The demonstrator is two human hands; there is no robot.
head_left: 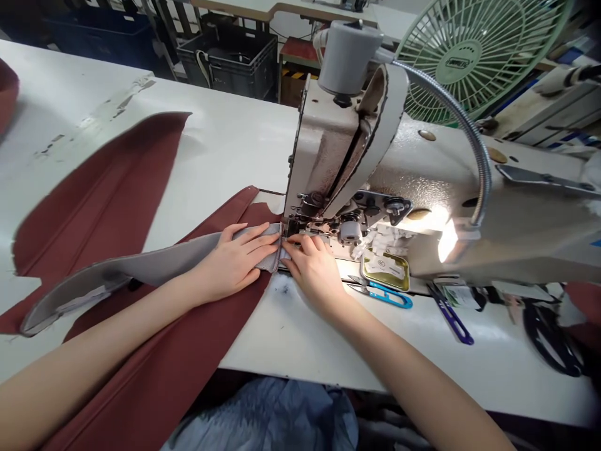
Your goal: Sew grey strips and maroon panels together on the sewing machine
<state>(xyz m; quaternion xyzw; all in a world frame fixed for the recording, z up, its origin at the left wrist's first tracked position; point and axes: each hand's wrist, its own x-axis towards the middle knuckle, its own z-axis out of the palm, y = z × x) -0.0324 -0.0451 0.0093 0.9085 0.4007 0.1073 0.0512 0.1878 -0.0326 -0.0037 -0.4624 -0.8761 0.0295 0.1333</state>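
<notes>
A maroon fabric piece (206, 338) with a grey-backed strip (169, 255) on top runs under the head of a sewing machine (323, 134). My left hand (237, 260) lies flat on the grey strip, its fingers stretched towards the needle area. Just right of the fabric's edge, my right hand (312, 266) has its fingers bent and its thumb close to them, pinching the edge beside the presser foot. The needle itself is hard to make out behind the machine parts and fingertips.
Blue thread snips (387, 294) lie right of my right hand, below a small tray (385, 269). Farther right are purple snips (453, 316) and black-handled scissors (551, 341). Another maroon panel (113, 181) lies left. A lit lamp (447, 241) and a green fan (469, 59) stand right.
</notes>
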